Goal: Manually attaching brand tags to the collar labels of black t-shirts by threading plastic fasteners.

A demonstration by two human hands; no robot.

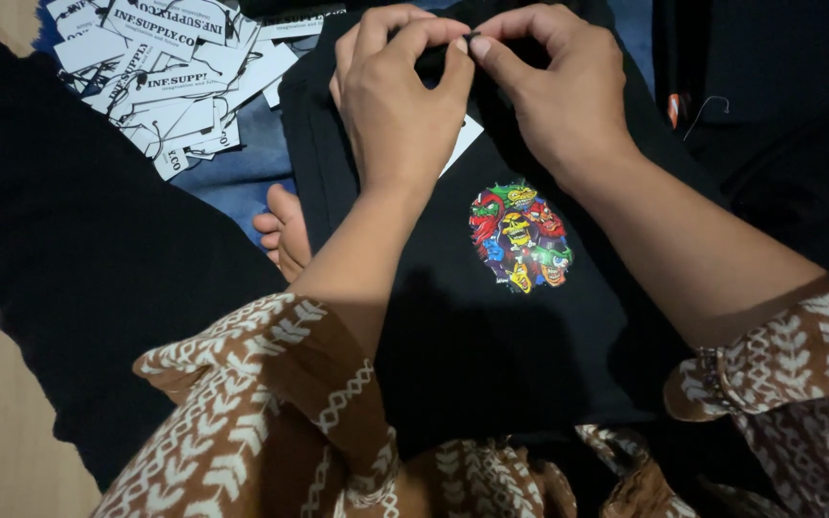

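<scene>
Fingertips of my left hand (397, 91) and right hand (553, 82) pinch together on a small black fastener (472, 38) at the black shirt (491, 317) collar; threading the white tag (462, 142) likely needs steadiness.

dim, warm light falls from above and ahead, brightest on the paper tags (160, 72) at top left. the black t-shirt (491, 317) swallows detail; its colourful print (520, 237) stays sharp. the patterned sleeves at the bottom edge look soft.
</scene>
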